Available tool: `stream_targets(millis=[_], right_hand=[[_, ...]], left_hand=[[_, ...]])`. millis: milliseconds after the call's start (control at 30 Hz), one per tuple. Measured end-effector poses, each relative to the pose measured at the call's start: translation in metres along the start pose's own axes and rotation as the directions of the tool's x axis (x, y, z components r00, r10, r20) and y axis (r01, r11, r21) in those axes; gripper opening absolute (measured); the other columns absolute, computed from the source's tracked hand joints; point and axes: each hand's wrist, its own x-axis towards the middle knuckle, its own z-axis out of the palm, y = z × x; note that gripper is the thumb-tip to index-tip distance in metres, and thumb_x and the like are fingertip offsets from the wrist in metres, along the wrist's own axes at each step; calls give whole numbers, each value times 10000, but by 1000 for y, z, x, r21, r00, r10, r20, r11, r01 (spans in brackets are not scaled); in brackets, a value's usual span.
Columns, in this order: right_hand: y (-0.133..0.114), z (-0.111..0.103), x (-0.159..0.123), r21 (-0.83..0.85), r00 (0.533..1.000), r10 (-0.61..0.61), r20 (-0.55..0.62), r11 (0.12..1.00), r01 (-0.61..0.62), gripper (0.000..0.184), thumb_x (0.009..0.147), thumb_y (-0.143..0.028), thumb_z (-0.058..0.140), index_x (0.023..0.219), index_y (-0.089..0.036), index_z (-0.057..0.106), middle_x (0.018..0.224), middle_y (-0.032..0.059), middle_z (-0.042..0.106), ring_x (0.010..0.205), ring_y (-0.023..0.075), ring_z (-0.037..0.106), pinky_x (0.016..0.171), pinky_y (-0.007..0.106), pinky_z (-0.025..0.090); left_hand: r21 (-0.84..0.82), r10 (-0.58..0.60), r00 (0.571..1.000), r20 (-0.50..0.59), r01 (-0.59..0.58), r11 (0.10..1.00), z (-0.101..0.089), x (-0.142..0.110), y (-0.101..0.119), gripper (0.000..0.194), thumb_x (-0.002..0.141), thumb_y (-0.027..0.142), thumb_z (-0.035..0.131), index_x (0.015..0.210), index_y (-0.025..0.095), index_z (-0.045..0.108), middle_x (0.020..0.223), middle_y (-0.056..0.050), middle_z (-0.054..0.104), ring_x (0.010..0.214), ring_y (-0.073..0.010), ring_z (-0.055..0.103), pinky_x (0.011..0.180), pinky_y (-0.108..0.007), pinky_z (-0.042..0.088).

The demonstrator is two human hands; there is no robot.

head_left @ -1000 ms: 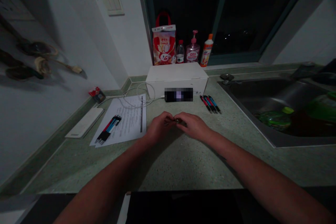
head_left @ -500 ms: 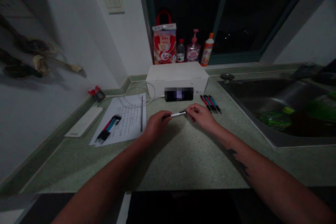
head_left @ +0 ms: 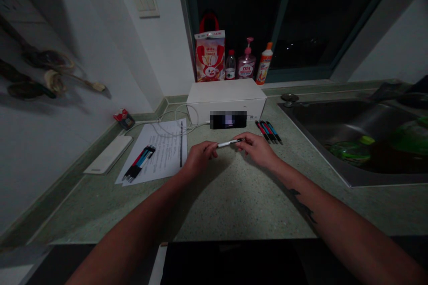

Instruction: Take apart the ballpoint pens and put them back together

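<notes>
A white pen [head_left: 230, 143] with a dark tip lies level between my hands, above the speckled green counter [head_left: 234, 205]. My left hand [head_left: 200, 156] pinches its left end, and those fingers hide that end. My right hand [head_left: 257, 149] grips the right end with its fingertips. A bundle of red, blue and black pens [head_left: 138, 163] lies on a printed paper sheet [head_left: 165, 158] to the left of my left hand. Several similar pens [head_left: 268, 132] lie on the counter beyond my right hand.
A white box [head_left: 226, 100] and a dark blurred object [head_left: 228, 120] stand ahead, with bottles [head_left: 246, 66] and a red-handled bag [head_left: 210, 55] behind them. A steel sink [head_left: 347, 129] lies right. A white cable [head_left: 177, 122] and a white pad [head_left: 109, 155] lie left.
My hands have drawn apart since the oldest frame, and the white pen has come into view between them. Its dark left end has since gone inside my left fingers.
</notes>
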Motion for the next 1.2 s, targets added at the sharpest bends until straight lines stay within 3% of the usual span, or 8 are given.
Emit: stream_targets(millis=[100, 200, 300, 433, 600, 767, 900, 1200], right_hand=[[1, 1, -1, -67, 999, -50, 20, 996, 51, 321, 813, -320, 698, 1119, -226, 731, 902, 45, 720, 712, 163, 614, 643, 298, 468], [1, 4, -3, -102, 993, 20, 114, 995, -8, 294, 900, -418, 618, 1049, -201, 749, 761, 31, 679, 602, 151, 567, 598, 301, 448], [1, 6, -3, -153, 994, -17, 107, 988, 33, 297, 943, -414, 552, 863, -202, 745, 743, 41, 680, 689, 178, 607, 662, 317, 461], [2, 7, -2, -149, 993, -115, 33, 982, 119, 192, 841, -307, 689, 1008, -221, 730, 993, 66, 722, 893, 201, 651, 782, 324, 485], [3, 9, -4, -199, 986, -40, 159, 977, 72, 248, 962, -361, 541, 941, -218, 742, 761, 30, 703, 753, 190, 645, 760, 333, 480], [1, 9, -4, -200, 991, -113, 73, 972, 126, 170, 840, -303, 705, 987, -222, 727, 983, 56, 731, 889, 199, 654, 799, 320, 478], [1, 10, -5, -207, 984, -40, 171, 976, 75, 205, 944, -346, 580, 902, -222, 738, 826, 39, 726, 785, 191, 651, 781, 336, 475], [-2, 13, -6, -227, 983, -70, 171, 968, 108, 190, 946, -335, 588, 967, -233, 747, 818, 28, 715, 778, 186, 644, 756, 323, 470]], left_hand=[[-38, 1, 1000, -11, -1, 999, 2, 0, 0, 219, 912, 324, 580, 871, 180, 740, 734, -20, 706, 686, -162, 628, 692, -280, 493], [-51, 46, 999, -9, -46, 998, 5, -1, 0, 166, 860, 245, 638, 975, 193, 747, 862, -28, 750, 786, -170, 666, 764, -285, 516], [-26, 68, 997, 33, -67, 997, 6, -2, 1, 164, 887, 257, 615, 960, 195, 749, 872, -33, 758, 801, -176, 677, 778, -296, 529], [-27, 70, 996, 50, -69, 997, 7, -2, -2, 169, 906, 255, 601, 971, 189, 743, 837, -32, 755, 782, -174, 681, 779, -300, 538], [-26, 133, 990, 46, -132, 991, 9, -2, -5, 137, 888, 235, 645, 974, 193, 743, 911, -41, 761, 845, -177, 694, 832, -306, 541], [-6, 115, 991, 62, -114, 993, 8, -4, -2, 145, 919, 234, 606, 973, 196, 735, 852, -28, 757, 809, -177, 699, 797, -304, 546], [-5, 151, 987, 50, -151, 989, 7, -4, 0, 124, 893, 230, 639, 965, 192, 733, 935, -46, 767, 868, -185, 702, 831, -311, 541], [1, 166, 984, 73, -166, 986, 7, -6, 2, 140, 901, 234, 615, 977, 192, 726, 902, -42, 759, 837, -181, 691, 816, -319, 543]])
